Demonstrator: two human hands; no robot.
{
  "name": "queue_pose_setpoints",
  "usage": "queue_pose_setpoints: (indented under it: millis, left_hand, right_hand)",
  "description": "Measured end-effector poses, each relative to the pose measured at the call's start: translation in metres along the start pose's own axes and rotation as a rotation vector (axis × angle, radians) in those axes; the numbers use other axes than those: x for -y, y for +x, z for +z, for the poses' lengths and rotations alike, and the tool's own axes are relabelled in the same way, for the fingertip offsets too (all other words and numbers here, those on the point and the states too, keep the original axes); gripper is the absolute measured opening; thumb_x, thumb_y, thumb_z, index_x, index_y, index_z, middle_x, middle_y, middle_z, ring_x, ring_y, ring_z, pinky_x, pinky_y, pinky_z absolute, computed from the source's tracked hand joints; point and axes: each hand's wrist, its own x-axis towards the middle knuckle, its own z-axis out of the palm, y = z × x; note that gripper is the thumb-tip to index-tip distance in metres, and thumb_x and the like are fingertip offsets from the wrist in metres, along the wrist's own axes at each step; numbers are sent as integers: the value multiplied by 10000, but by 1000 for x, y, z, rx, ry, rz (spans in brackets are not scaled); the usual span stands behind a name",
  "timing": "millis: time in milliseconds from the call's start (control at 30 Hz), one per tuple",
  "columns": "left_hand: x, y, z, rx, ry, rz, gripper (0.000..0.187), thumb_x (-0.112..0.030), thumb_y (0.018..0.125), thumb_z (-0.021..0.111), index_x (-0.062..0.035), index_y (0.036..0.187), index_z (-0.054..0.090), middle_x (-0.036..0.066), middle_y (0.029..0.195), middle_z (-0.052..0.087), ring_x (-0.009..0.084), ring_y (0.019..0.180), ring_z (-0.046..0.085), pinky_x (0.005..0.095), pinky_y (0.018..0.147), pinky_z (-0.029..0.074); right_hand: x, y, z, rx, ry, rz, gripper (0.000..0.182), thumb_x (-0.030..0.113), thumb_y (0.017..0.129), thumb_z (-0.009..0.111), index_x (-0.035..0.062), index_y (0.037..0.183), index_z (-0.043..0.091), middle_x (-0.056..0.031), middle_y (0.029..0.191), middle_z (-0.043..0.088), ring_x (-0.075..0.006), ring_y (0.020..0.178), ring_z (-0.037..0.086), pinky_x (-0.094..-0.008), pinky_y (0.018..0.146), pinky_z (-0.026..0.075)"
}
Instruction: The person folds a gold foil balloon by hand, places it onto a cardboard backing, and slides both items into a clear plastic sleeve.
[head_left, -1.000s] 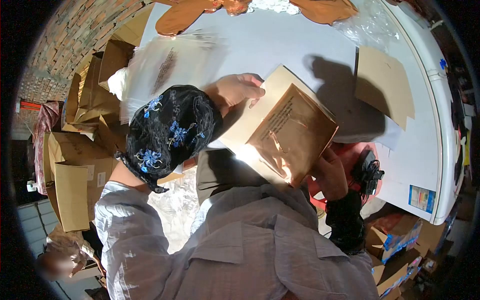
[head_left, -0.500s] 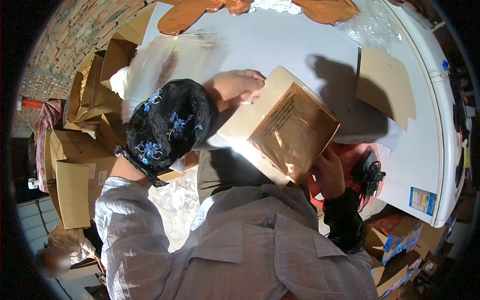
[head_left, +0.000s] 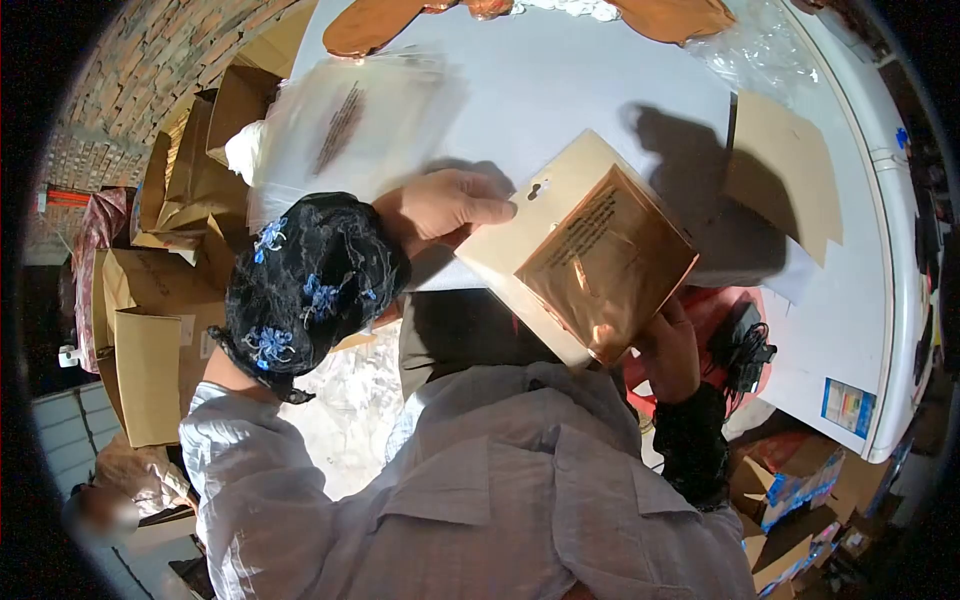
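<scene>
A beige backing card (head_left: 497,252) with a hang hole near its upper left edge is held tilted over the table's near edge. On its face lies a shiny copper-coloured packet (head_left: 610,265) in a clear bag with dark printed text. My left hand (head_left: 447,207) is closed, pinching the card's left edge between thumb and fingers. At the lower right, my right hand (head_left: 668,345) grips the card and packet, its fingers partly hidden behind them. Clear printed plastic bags (head_left: 395,115) lie in a stack beyond my left hand.
Brown flat pieces (head_left: 375,25) lie on the white table (head_left: 560,80) at the far side. Crumpled clear plastic (head_left: 770,55) and a cardboard sheet (head_left: 775,160) are at the right. Cardboard boxes (head_left: 150,360) stand at the left. A black cable bundle (head_left: 742,350) rests on something red.
My left hand has shifted down and left along the card, so the hang hole now shows. The card has moved slightly right, still in both hands.
</scene>
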Motion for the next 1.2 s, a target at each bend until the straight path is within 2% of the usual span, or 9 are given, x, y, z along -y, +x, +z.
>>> queue_pose_setpoints:
  millis: [167,367,567,767,967,1000,1100,1133,1200]
  left_hand:
    - [6,-7,1,-75,281,-5,250,-264,956,705,-24,1013,661,-3,874,652,102,797,585,257,746,475]
    - [23,-2,-2,-39,128,77,304,-326,949,719,-31,988,655,-24,841,635,84,766,562,253,729,461]
    - [13,-8,-2,-41,215,23,298,-331,953,713,-40,979,655,-36,811,608,77,751,542,252,702,447]
    - [17,1,-9,63,278,77,316,-330,990,660,-21,1056,657,-25,863,626,84,800,556,259,755,454]
    - [-5,19,-2,-115,252,306,303,-281,1053,552,-7,1161,626,18,928,663,104,848,592,264,811,482]
    - [-9,26,1,-113,155,307,242,-193,1055,541,8,1165,619,29,929,662,109,844,600,265,802,492]
    - [-23,42,8,-65,125,289,195,-112,1037,552,24,1163,612,40,945,663,117,861,611,264,799,504]
    - [-25,45,11,-70,127,341,202,-117,980,566,45,1089,621,64,874,647,132,825,603,268,770,484]
    - [-32,53,17,-147,137,422,213,-116,982,565,51,1106,610,79,900,654,151,849,619,276,786,491]
  right_hand:
    - [-8,1,0,15,74,-13,380,191,985,568,-11,1306,572,-82,1192,665,-186,1038,642,-316,906,515]
    - [-3,-3,-1,31,69,66,359,171,982,585,-13,1289,588,-89,1207,667,-178,1048,641,-305,913,510]
    - [-1,-5,4,24,79,50,335,182,974,588,-21,1238,618,-94,1184,678,-175,1033,643,-304,908,508]
    - [2,-4,0,29,9,74,340,180,966,598,-29,1234,615,-91,1168,681,-178,1010,647,-310,888,518]
    - [-19,5,-6,43,18,-16,376,189,972,619,3,1297,584,-78,1181,674,-165,980,651,-294,843,535]
    - [-14,3,-3,50,33,18,384,196,975,622,9,1307,579,-76,1185,671,-159,978,652,-292,839,539]
    - [0,1,3,29,21,35,388,213,987,614,16,1317,568,-76,1178,670,-152,965,660,-296,822,560]
    - [2,1,4,9,10,32,386,218,991,609,16,1316,565,-77,1173,670,-152,959,663,-299,815,568]
    - [1,6,5,1,103,39,330,177,989,616,59,1292,565,-19,1055,651,-103,827,621,-268,704,543]
